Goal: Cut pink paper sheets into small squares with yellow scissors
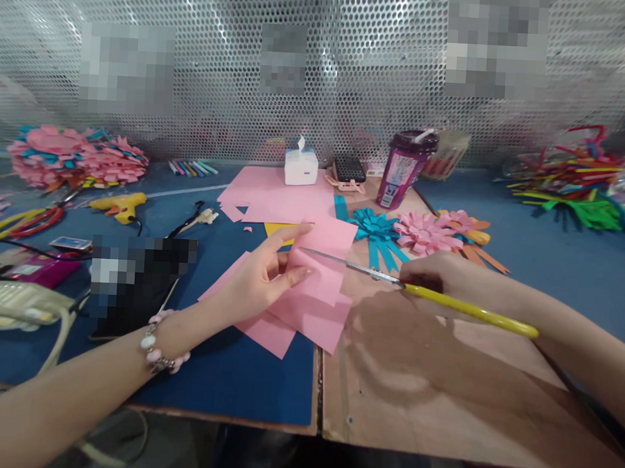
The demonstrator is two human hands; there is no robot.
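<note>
A pink rectangular paper sheet [329, 263] is pinched by the left hand [260, 277], its face crossed by yellow-handled metal scissors [419, 291] gripped in the right hand [454, 275]. Beyond the grip, a blue paper rosette [374, 225] and a pink paper rosette [425, 233] appear finished; cutting seems left for the sheet and the loose pink paper pieces [274, 337] below

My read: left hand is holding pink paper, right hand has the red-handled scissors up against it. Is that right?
Not quite: the head view shows the scissors in the right hand have a yellow handle, not red. The left hand does hold pink paper.
</note>
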